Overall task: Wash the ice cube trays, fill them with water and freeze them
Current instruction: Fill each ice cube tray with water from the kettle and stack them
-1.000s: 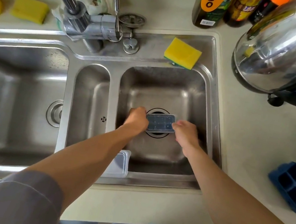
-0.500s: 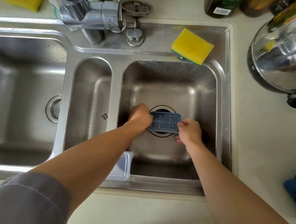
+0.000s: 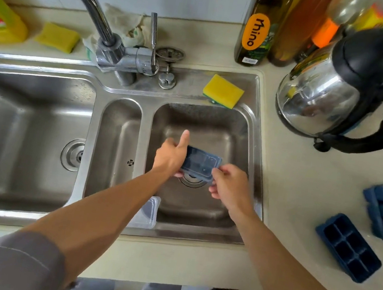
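Ice cube tray is over the drain of the right basin, tipped up from its flat hold of half a second ago. The left hand grips its 9 o'clock end, thumb now lifted, and the right hand pinches the 4 o'clock corner. We judge washing unfinished, with more blue trays on the desk at 3 o'clock; the only legible writing is "rhino" on the dark bottle at 1 o'clock.
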